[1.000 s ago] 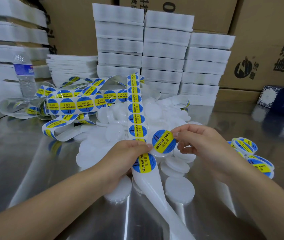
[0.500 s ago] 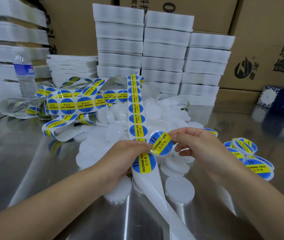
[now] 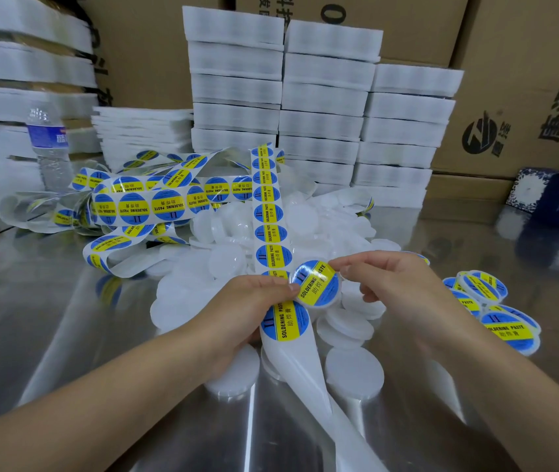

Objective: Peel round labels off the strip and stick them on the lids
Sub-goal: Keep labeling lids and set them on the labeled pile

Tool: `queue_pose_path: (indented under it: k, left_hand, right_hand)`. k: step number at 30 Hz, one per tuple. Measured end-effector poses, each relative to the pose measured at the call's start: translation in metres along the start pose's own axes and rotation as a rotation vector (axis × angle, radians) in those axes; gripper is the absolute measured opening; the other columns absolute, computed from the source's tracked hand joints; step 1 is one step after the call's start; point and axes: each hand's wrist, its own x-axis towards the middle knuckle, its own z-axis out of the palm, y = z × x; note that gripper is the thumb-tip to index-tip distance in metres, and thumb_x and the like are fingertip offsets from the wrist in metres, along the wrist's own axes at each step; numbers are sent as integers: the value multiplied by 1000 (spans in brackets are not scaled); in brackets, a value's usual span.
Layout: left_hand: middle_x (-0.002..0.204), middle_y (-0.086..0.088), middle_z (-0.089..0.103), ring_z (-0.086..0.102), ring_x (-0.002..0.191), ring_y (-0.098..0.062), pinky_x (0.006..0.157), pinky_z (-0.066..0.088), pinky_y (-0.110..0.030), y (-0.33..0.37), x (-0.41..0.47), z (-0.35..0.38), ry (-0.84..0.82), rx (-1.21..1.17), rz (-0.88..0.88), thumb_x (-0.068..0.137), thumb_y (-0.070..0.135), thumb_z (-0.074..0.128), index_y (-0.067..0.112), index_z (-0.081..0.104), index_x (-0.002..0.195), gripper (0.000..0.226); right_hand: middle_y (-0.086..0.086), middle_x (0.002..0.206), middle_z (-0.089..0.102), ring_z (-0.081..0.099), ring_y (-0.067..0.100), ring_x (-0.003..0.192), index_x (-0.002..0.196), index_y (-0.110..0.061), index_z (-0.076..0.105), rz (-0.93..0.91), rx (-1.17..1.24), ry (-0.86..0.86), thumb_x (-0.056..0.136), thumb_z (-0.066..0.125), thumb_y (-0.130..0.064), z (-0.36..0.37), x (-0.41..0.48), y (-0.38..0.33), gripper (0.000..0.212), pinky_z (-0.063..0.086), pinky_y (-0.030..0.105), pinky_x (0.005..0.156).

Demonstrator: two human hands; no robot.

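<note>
Over the shiny steel worktop (image 3: 66, 335), my right hand (image 3: 393, 287) pinches a blue-and-yellow-labelled white round lid (image 3: 315, 283) while my left hand (image 3: 247, 310) grips the white label strip (image 3: 300, 362).

My left hand (image 3: 247, 311) hides part of the strip (image 3: 268, 212), whose tail leaves the bottom edge, and the label (image 3: 315, 284) covers most of the lid (image 3: 326, 305).
</note>
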Motion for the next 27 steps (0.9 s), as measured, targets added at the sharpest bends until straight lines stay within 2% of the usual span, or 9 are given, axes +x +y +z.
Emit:
queue_pose_path:
  k: [3, 8, 10, 12, 14, 16, 19, 21, 27]
  left_hand:
    - [95, -21, 72, 65, 78, -28, 80, 48, -40, 0, -1, 1, -1, 4, 1, 87, 22, 63, 8, 75, 85, 18]
    - [88, -19, 72, 63, 77, -29, 77, 45, -40, 0, -2, 0, 7, 7, 9, 86, 21, 64, 12, 75, 77, 16]
    - [92, -22, 71, 62, 79, -30, 79, 45, -41, 0, -1, 0, 3, 7, 12, 86, 21, 64, 11, 75, 79, 16]
    - [99, -24, 70, 62, 81, -30, 81, 44, -43, 0, -1, 0, -5, 12, 17, 86, 22, 65, 9, 74, 82, 16]
    - [102, -22, 70, 64, 84, -33, 87, 48, -46, 0, -2, 0, -18, 11, 24, 86, 22, 65, 9, 74, 85, 16]
    - [101, -18, 72, 68, 93, -36, 95, 48, -48, 0, -1, 0, -32, 14, 34, 85, 23, 66, 11, 75, 89, 16]
    - [90, -9, 75, 71, 85, -26, 86, 53, -38, 0, -1, -1, -57, 17, 62, 84, 23, 66, 20, 78, 79, 13]
    - [86, -8, 75, 71, 76, -19, 77, 55, -33, 0, -1, -1, -86, 6, 71, 83, 22, 66, 21, 78, 75, 15]
    - [84, -8, 75, 71, 76, -18, 70, 56, -26, -2, -2, -3, -146, 18, 81, 81, 23, 68, 20, 78, 76, 12]
  right_hand:
    - [-18, 70, 66, 54, -7, 59, 75, -31, 76, -68, -67, 53, 83, 63, -15, 0, -1, 1, 23, 38, 4, 53]
    - [-13, 78, 54, 48, 3, 62, 92, -34, 74, -292, -548, 197, 84, 61, -19, 3, -1, 7, 21, 33, 19, 61]
    - [-13, 79, 58, 50, 2, 64, 96, -33, 74, -300, -490, 201, 86, 56, -24, 2, -2, 8, 22, 35, 21, 63]
    - [-14, 81, 63, 55, 0, 72, 96, -38, 71, -248, -359, 163, 84, 48, -42, 2, -2, 5, 27, 39, 21, 66]
    - [-22, 76, 62, 55, -2, 69, 96, -42, 66, -200, -313, 88, 72, 44, -68, 4, -2, 4, 42, 39, 19, 64]
    - [-23, 72, 60, 53, -3, 64, 102, -45, 57, -188, -353, -16, 54, 42, -82, 7, -3, 6, 62, 39, 17, 59]
    - [-27, 85, 65, 62, -5, 76, 99, -51, 49, -218, -354, -162, 49, 57, -78, 12, -5, 12, 58, 48, 13, 66]
    - [-33, 90, 64, 62, -9, 81, 97, -51, 47, -242, -326, -183, 48, 63, -72, 13, -6, 12, 56, 46, 6, 67]
    - [-27, 83, 66, 63, -6, 73, 91, -39, 54, -256, -280, -169, 48, 67, -68, 14, -5, 13, 53, 47, 10, 61]
